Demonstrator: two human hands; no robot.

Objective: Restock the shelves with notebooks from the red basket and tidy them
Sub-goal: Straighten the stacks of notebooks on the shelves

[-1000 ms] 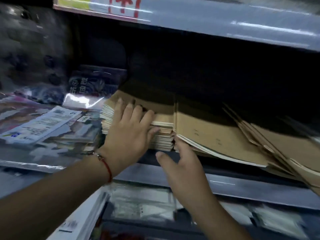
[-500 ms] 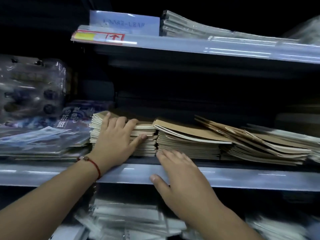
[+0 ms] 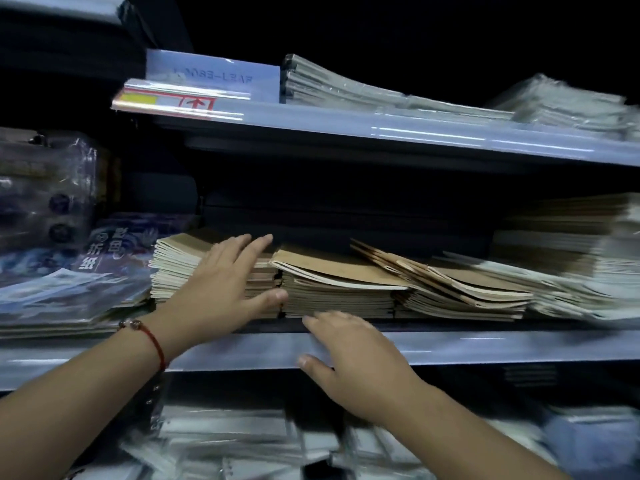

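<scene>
Stacks of brown kraft-cover notebooks lie along the middle shelf [image 3: 485, 346]. My left hand [image 3: 221, 289] presses flat, fingers straight, against the front and top of the leftmost stack [image 3: 173, 268]. My right hand [image 3: 349, 362] hovers with spread fingers at the shelf's front edge, fingertips just below the second stack [image 3: 332, 289]. Further right, a third stack [image 3: 460, 289] has its top notebooks slid askew. The red basket is not in view.
Plastic-wrapped printed packs [image 3: 62, 289] lie left of the notebooks. The upper shelf [image 3: 415, 133] carries wrapped grey pads [image 3: 346, 88] and a price label [image 3: 166, 102]. More wrapped paper stacks [image 3: 581, 265] sit at far right. The lower shelf holds clear-wrapped items [image 3: 225, 441].
The view has pulled back and risen, showing the upper shelf. My left hand stays on the leftmost stack; my right hand dropped from the second stack's front to the shelf edge.
</scene>
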